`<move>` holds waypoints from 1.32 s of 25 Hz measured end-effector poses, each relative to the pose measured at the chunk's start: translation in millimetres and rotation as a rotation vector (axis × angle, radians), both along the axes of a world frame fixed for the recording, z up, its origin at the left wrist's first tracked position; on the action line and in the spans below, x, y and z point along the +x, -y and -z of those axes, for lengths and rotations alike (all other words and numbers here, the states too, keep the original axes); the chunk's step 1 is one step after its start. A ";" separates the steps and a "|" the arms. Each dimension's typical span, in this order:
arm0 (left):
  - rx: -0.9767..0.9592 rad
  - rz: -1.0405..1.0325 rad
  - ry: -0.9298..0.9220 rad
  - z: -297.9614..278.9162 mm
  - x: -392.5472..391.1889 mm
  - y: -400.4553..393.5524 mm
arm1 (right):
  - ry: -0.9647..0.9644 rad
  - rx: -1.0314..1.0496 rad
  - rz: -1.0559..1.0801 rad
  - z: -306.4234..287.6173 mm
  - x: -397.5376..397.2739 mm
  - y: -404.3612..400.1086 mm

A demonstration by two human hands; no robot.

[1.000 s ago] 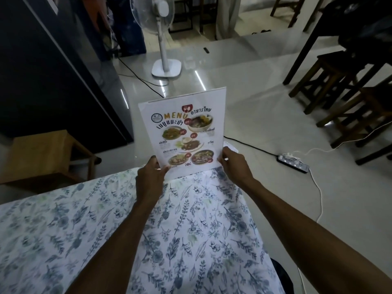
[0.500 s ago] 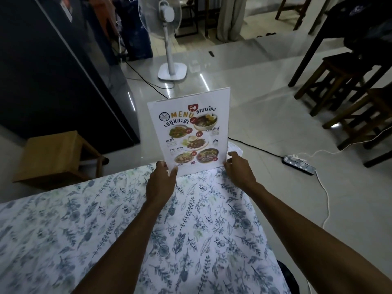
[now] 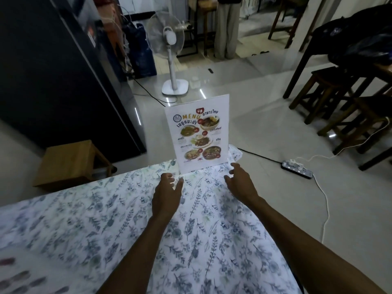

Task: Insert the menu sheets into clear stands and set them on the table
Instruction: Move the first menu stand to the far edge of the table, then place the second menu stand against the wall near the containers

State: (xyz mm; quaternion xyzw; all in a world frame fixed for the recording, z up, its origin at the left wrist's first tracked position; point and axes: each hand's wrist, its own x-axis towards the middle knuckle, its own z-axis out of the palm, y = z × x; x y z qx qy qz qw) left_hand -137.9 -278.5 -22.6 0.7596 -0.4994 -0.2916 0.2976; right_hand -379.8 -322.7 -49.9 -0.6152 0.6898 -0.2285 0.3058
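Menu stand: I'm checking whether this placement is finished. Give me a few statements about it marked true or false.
1. The menu stand stands upright near the table's far edge. True.
2. The left hand grips the stand. False: it is open, just short of it.
3. The right hand holds a loose sheet. False: it is empty.
4. A floral cloth covers the table. True.
5. The fan stands on the table. False: it stands on the floor.

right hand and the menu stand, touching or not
Apart. The head view shows tablecloth between the right hand's open fingers and the menu stand, which stands alone near the table edge.
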 end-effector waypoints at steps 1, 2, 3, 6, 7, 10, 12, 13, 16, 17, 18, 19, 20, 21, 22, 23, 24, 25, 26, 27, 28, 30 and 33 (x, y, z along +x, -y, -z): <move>-0.009 -0.007 -0.019 -4.5 3.8 -12.1 | 0.000 0.006 -0.004 -3.0 8.4 -12.5; -0.014 -0.019 -0.038 -7.8 7.8 -24.2 | 0.006 0.013 -0.009 -4.0 17.1 -24.8; -0.023 -0.029 -0.053 -11.9 14.3 -39.0 | 0.014 0.012 -0.020 -7.5 28.9 -40.5; -0.029 -0.047 -0.078 -23.9 39.2 -83.4 | 0.044 0.008 -0.054 -20.5 68.0 -88.6; -0.033 -0.048 -0.093 -26.8 49.4 -99.3 | 0.053 0.009 -0.065 -26.5 82.3 -105.3; -0.042 -0.056 -0.106 -36.2 76.6 -144.1 | 0.058 0.001 -0.073 -38.6 123.1 -150.9; -0.062 -0.074 -0.122 -40.6 100.9 -179.3 | 0.046 -0.012 -0.108 -44.7 155.5 -185.6; -0.070 -0.074 -0.130 -40.6 113.4 -196.4 | 0.038 -0.021 -0.126 -46.4 171.2 -201.6; -0.078 -0.090 -0.126 -35.0 152.9 -250.9 | 0.023 -0.013 -0.166 -48.0 215.9 -247.7; -0.076 -0.099 -0.135 -32.3 166.6 -267.9 | 0.024 -0.005 -0.182 -46.4 229.5 -262.4; -0.066 -0.112 -0.141 -30.0 178.4 -282.4 | 0.022 -0.001 -0.202 -43.6 240.4 -274.9; -0.055 -0.130 -0.136 -27.2 190.5 -294.8 | 0.020 -0.002 -0.227 -40.3 249.7 -284.9; -0.047 -0.152 -0.127 -24.2 205.7 -307.3 | 0.012 -0.002 -0.252 -36.8 260.6 -292.7; -0.041 -0.176 -0.122 -20.1 221.2 -318.6 | 0.001 0.001 -0.274 -33.5 270.3 -298.1; -0.036 -0.203 -0.121 -16.6 236.3 -328.9 | -0.012 0.004 -0.289 -30.8 279.3 -301.1; -0.036 -0.231 -0.124 -12.7 251.0 -338.5 | -0.023 0.008 -0.302 -28.7 288.2 -303.1; -0.038 -0.258 -0.123 -9.0 264.8 -347.2 | -0.028 0.017 -0.312 -27.6 297.3 -304.2; -0.045 -0.283 -0.123 -6.3 277.4 -354.1 | -0.028 0.028 -0.323 -26.6 306.3 -304.5; -0.047 -0.306 -0.125 -4.2 288.5 -359.0 | -0.029 0.034 -0.338 -25.9 313.6 -304.1; -0.049 -0.329 -0.126 -2.4 298.6 -361.9 | -0.031 0.039 -0.350 -24.5 319.5 -302.3; -0.044 -0.355 -0.123 -0.6 308.9 -364.1 | -0.036 0.049 -0.359 -21.6 325.3 -299.5; -0.013 -0.409 -0.096 4.5 327.9 -365.2 | -0.049 0.056 -0.373 -12.6 335.5 -293.9; 0.003 -0.467 -0.054 13.4 347.5 -359.8 | -0.057 0.055 -0.404 1.4 347.8 -281.7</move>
